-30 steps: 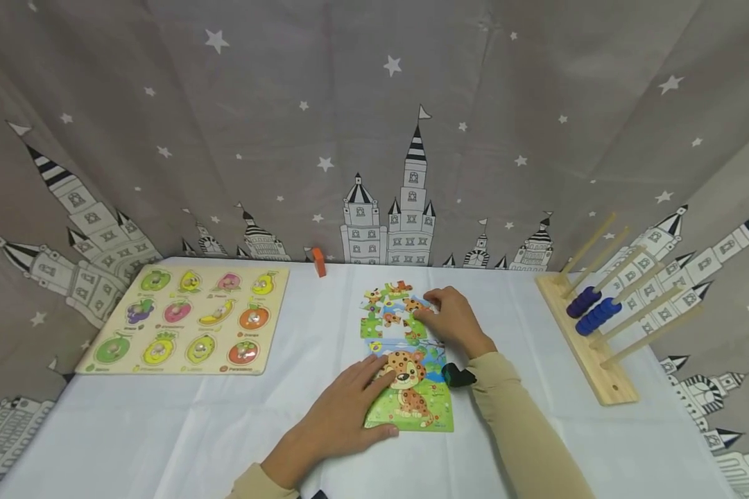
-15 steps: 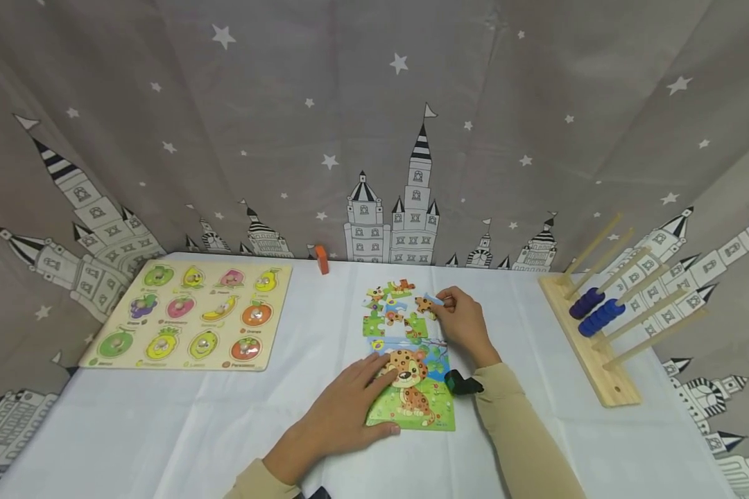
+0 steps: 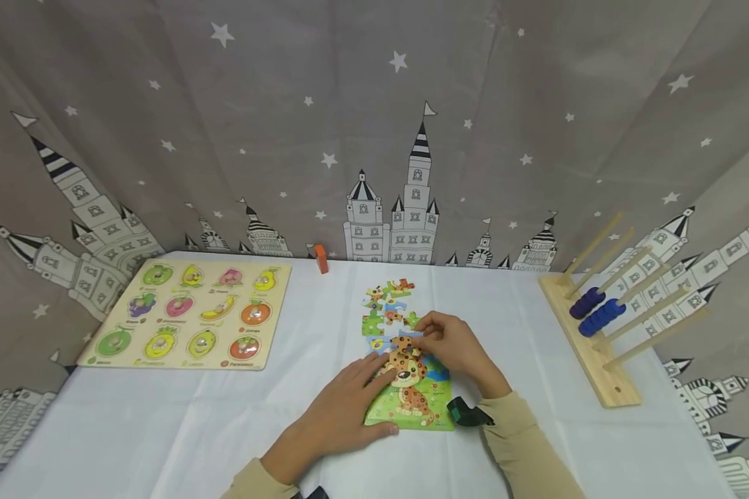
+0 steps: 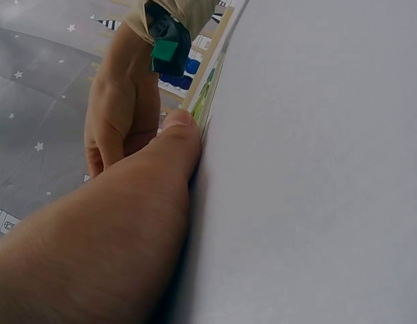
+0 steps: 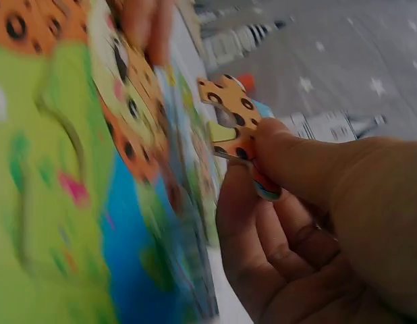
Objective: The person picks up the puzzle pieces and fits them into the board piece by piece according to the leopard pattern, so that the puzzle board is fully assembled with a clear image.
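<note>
My right hand (image 3: 454,346) pinches an orange spotted puzzle piece (image 3: 404,344) between thumb and fingers above the top part of the leopard picture board (image 3: 421,405). In the right wrist view the same piece (image 5: 230,121) shows clearly, tilted beside the board (image 5: 67,202). Spread fingers of my left hand (image 3: 343,409) rest on the board's left side; the left wrist view shows mostly the back of that hand and thumb (image 4: 148,182). Loose puzzle pieces (image 3: 373,324) lie just beyond the board's far edge.
A wooden fruit board (image 3: 274,294) lies at the left. At the right stands a wooden rack (image 3: 589,346) with upright pegs and dark blue beads (image 3: 601,318). A small orange block (image 3: 321,258) is at the table's back edge.
My right hand has lifted the spotted piece from among the loose pieces and brought it nearer, over the board's top. My left hand stays on the board.
</note>
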### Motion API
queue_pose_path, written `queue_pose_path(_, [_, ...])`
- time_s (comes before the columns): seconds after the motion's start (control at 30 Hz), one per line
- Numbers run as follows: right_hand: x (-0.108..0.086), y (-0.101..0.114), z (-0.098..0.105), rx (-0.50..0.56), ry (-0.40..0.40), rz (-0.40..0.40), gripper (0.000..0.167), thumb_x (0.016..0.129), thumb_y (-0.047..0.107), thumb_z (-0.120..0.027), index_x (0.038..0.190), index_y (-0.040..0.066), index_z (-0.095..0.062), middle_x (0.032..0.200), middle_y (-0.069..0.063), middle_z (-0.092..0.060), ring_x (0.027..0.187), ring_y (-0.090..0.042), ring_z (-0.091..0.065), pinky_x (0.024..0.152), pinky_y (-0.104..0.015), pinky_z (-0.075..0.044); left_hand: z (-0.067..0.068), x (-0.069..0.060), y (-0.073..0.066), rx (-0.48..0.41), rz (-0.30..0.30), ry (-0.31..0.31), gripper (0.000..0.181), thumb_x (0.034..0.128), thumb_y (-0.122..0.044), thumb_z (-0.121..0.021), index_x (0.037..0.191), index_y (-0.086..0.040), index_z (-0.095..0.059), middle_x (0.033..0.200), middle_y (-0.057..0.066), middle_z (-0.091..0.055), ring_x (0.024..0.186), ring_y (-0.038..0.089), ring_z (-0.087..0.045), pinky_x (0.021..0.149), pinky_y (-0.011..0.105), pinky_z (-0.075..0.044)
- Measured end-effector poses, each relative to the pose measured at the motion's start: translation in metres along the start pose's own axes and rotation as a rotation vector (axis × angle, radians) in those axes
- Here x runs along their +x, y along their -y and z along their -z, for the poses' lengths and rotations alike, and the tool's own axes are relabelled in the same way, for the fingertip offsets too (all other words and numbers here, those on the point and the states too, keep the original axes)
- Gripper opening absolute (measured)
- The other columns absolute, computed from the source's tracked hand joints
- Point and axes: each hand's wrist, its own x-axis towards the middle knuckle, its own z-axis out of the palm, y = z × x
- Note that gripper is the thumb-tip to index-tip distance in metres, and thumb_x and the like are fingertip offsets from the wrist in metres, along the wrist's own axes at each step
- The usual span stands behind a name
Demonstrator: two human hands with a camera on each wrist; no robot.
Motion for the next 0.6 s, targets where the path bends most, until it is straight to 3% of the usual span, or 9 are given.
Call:
queue_pose_path(0.2, [-0.005,0.007,-0.01,-0.125,-0.007,-0.014,0.014,0.088,0.018,-0.081,0.097,0.011,-0.072,0.084,0.003,-0.069,0.072,-0.008,-0.06,0.07,-0.027,-0.052,0.0,0.001,-0.002,-0.014,0.018,0.018,0.086,0.0909,-0.075,-0.052,0.158,-0.023,-0.04,0.17,0.004,-0.025,0.156,0.027,-0.028,0.127,0.043,-0.031])
queue_pose_path(0.6, [-0.007,0.007,-0.013,-0.193,-0.037,0.048,0.013,0.085,0.016,-0.084,0.093,0.011,-0.074,0.078,0.005,-0.066,0.071,-0.007,-0.058,0.069,-0.026,-0.052,0.0,0.0,-0.002,-0.007,0.008,-0.013,0.085,0.0901,-0.074,-0.055,0.157,-0.021,-0.043,0.171,0.006,-0.022,0.155,0.028,-0.031,0.126,0.044,-0.032])
